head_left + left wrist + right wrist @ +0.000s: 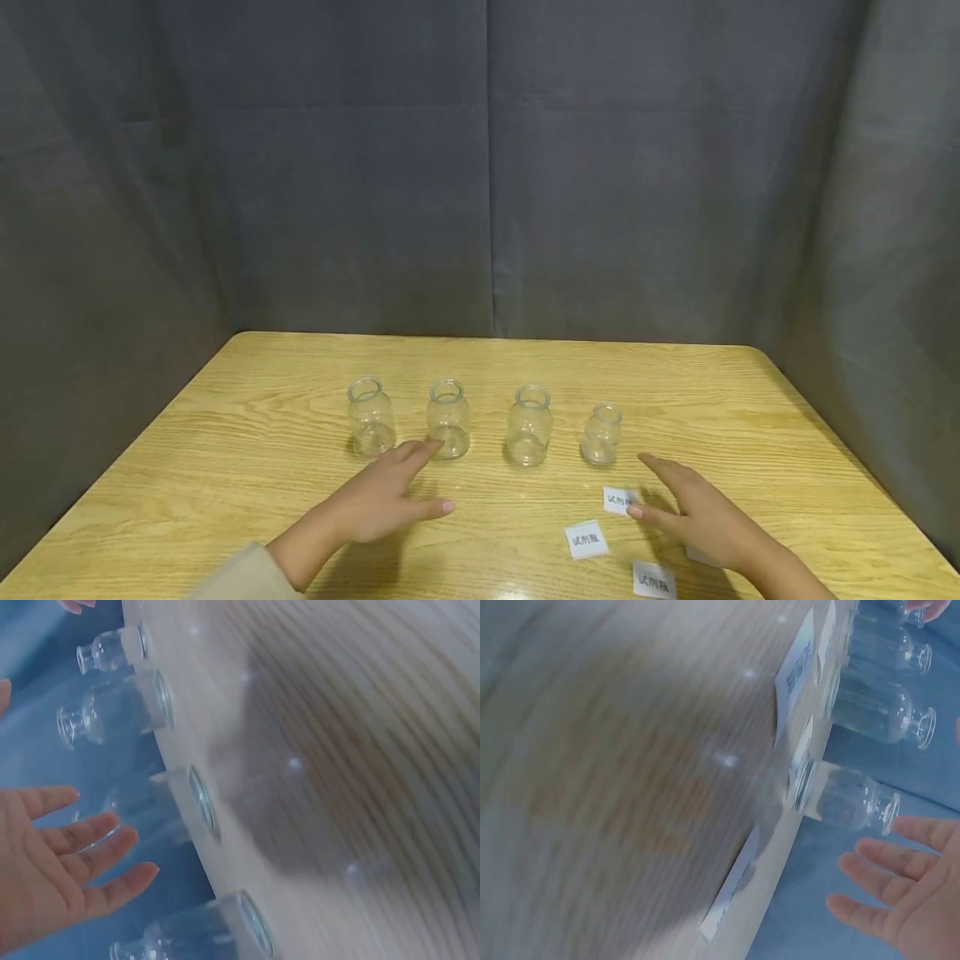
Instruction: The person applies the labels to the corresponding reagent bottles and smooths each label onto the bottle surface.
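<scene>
Several empty clear glass jars stand upright in a row across the table. The leftmost jar [371, 421] and its neighbour, a second jar [448, 417], are nearest my left hand [381, 498], which hovers in front of them with fingers spread and nothing in its grasp. Right of centre is a third jar [528, 429]; the smallest jar [602, 435] ends the row at the right. My right hand [701, 512] hangs above white paper labels with printed characters, fingers extended and holding nothing. One label [618, 500] is partly behind its thumb, and another [703, 557] lies mostly hidden beneath the palm.
Two more labels lie on the wooden table [225, 467], a middle label [586, 540] and a front label [654, 580]. Dark grey curtains [360, 183] enclose the table at the back and both sides.
</scene>
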Demonstrator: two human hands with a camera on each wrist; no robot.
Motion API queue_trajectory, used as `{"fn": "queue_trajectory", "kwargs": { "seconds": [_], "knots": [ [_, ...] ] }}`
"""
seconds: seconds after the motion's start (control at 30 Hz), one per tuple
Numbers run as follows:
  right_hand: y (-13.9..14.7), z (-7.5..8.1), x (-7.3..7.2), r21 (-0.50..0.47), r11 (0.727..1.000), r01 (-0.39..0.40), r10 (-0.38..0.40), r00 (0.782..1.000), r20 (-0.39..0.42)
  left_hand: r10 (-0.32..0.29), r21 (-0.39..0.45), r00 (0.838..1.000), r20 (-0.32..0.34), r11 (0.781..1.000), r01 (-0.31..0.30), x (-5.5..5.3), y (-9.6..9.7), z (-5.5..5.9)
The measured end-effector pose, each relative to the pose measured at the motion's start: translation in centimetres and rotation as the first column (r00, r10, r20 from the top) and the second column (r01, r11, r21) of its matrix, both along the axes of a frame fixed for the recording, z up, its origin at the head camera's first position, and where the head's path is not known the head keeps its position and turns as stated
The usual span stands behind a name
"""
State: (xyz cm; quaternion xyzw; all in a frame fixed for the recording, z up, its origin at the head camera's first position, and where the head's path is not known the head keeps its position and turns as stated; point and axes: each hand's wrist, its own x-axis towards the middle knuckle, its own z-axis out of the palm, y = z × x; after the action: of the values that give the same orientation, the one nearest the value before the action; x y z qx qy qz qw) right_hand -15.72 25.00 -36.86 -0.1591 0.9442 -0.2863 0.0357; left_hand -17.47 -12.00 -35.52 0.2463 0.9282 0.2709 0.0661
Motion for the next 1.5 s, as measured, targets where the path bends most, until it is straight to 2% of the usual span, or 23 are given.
{"fn": "queue_trajectory", "kwargs": {
  "seconds": [0.17, 0.4, 0.47, 0.63, 0.73, 0.83, 0.93, 1.1, 1.3, 1.5],
  "knots": [
    [-0.6, 0.0, 0.2, -0.085, 0.996, -0.003, 0.007, 0.999, 0.050, -0.034, 0.060, 0.998, 0.060, 0.998, 0.030, -0.1, 0.9, -0.3],
    [-1.2, -0.4, -0.1, -0.147, 0.987, -0.058, 0.068, 0.996, 0.058, -0.097, 0.135, 0.986, 0.139, 0.988, 0.078, -0.4, 2.3, -0.9],
    [-1.3, -0.6, -0.2, -0.169, 0.983, -0.072, 0.087, 0.993, 0.082, -0.110, 0.158, 0.982, 0.156, 0.984, 0.085, -0.5, 2.8, -1.2],
    [-1.6, -0.9, -0.2, -0.248, 0.964, -0.095, 0.135, 0.979, 0.150, -0.151, 0.220, 0.962, 0.226, 0.970, 0.100, -0.3, 4.2, -1.6],
    [-2.0, -0.9, -0.1, -0.277, 0.959, -0.067, 0.123, 0.974, 0.190, -0.198, 0.247, 0.943, 0.266, 0.960, 0.132, -0.3, 4.9, -1.5],
    [-2.2, -0.8, -0.1, -0.293, 0.956, -0.032, 0.102, 0.968, 0.228, -0.238, 0.239, 0.933, 0.269, 0.955, 0.175, -0.4, 5.7, -1.5],
    [-2.3, -0.8, -0.1, -0.319, 0.947, -0.018, 0.107, 0.959, 0.264, -0.256, 0.235, 0.927, 0.274, 0.953, 0.193, -0.5, 6.6, -1.6],
    [-2.6, -1.1, -0.5, -0.322, 0.946, -0.046, 0.144, 0.947, 0.288, -0.252, 0.219, 0.924, 0.287, 0.956, 0.193, -0.7, 8.2, -2.2],
    [-2.8, -1.5, -1.2, -0.266, 0.959, -0.095, 0.172, 0.943, 0.283, -0.245, 0.132, 0.931, 0.271, 0.967, 0.216, -0.9, 9.8, -2.7],
    [-3.1, -1.6, -1.3, -0.349, 0.936, -0.052, 0.180, 0.922, 0.343, -0.223, 0.156, 0.922, 0.317, 0.971, 0.181, -1.1, 11.2, -2.7]
  ]
}}
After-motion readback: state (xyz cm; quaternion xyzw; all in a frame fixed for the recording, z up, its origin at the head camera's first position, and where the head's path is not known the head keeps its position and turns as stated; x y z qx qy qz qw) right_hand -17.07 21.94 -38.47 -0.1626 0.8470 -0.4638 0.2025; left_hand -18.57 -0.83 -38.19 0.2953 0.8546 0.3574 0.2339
